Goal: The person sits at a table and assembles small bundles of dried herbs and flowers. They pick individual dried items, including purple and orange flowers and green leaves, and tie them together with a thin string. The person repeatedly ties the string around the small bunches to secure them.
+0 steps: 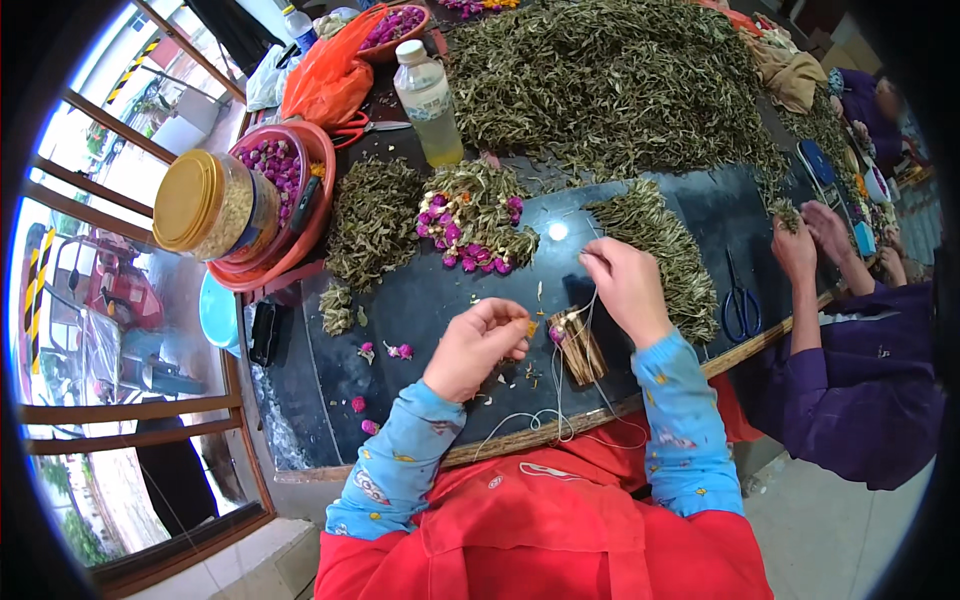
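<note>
My left hand (478, 348) is closed, thumb and fingers pinched on a small orange-yellow flower (532, 327). My right hand (628, 285) is closed too, pinching a thin pale string (594, 298) that runs down toward a bundle of cut dried stems (584, 356). A purple dried flower (557, 334) sits at the bundle's upper left. The string loops loosely over the table's front edge. Beyond my hands lies a wreath-like bunch of dried leaves with purple flowers (468, 262). Several loose purple flowers (370, 427) are scattered left of my left hand.
A large heap of dried leaves (600, 85) covers the far table. A neat leaf bundle (665, 260) and blue-handled scissors (741, 312) are at right. A bottle (428, 105), a basin (325, 165) and a jar (205, 205) stand left. A co-worker's hands (793, 245) work at right.
</note>
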Motion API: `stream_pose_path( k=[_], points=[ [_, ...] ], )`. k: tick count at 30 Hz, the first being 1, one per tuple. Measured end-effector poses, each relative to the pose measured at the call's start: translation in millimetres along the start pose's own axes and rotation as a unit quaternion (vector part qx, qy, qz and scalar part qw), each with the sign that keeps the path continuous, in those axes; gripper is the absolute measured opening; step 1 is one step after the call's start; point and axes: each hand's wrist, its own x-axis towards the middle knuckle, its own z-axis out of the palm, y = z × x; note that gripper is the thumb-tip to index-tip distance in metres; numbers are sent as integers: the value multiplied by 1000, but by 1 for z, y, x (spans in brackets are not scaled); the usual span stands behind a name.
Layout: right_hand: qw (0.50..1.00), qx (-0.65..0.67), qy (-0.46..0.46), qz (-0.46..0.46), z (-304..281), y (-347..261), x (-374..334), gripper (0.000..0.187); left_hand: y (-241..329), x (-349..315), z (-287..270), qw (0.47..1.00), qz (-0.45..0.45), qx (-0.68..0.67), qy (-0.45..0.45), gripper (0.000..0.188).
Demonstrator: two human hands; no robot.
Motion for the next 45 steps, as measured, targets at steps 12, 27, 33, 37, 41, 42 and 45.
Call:
stream_pose_path(
  k=[12, 27, 33, 37, 41, 42, 45],
  points=[
    [994, 63, -30, -86, -10, -106, -82, 15, 1, -44, 19, 942, -51, -324, -67, 16],
    [844, 481, -232, 43, -93, -102, -212, 20, -33, -26, 138, 930, -221, -114, -271, 27],
    [860, 482, -166, 32, -107, -89, -234, 24, -75, -5, 208, 912, -283, -32, -293, 42],
    [860, 484, -154, 42, -113, -79, -241, 23, -93, 1, 235, 921, -284, 45, -265, 58],
    [855, 481, -182, 63, -116, -78, -232, 23, -86, 8, 230, 914, -199, 139, -324, 70],
    [854, 477, -197, 66, -118, -79, -228, 23, -84, 5, 219, 904, -153, 212, -339, 66],
    [900, 403, -164, 16, -110, -75, -224, 21, -55, -11, 185, 850, -14, 330, -409, 54]
  ],
)
